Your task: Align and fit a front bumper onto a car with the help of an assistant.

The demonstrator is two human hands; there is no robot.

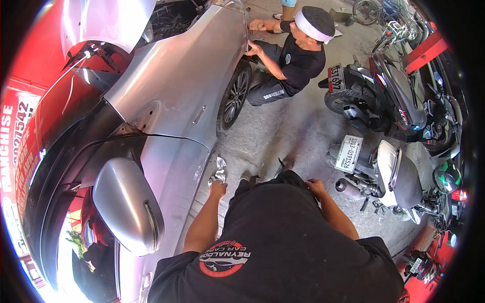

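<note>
My left hand [217,189] is closed on a crumpled, shiny silver piece of foil-like material [220,170]. It hangs low beside the silver car's door [172,166], apart from the panel. At my right hip, my right hand [317,187] has its fingers curled in next to my black shirt [283,217]. Whether anything is in those fingers is hidden. Ahead, the car's silver front fender [187,65] curves over the front wheel [235,96]. The side mirror [126,204] juts out at my left.
A person in a white headband [303,55] crouches by the front wheel, hands at the car's front corner. The hood [108,22] is raised. Parked motorcycles [396,174] line the right side, one bearing a helmet [447,177]. Concrete floor [283,131] lies between. A bicycle [371,11] stands far right.
</note>
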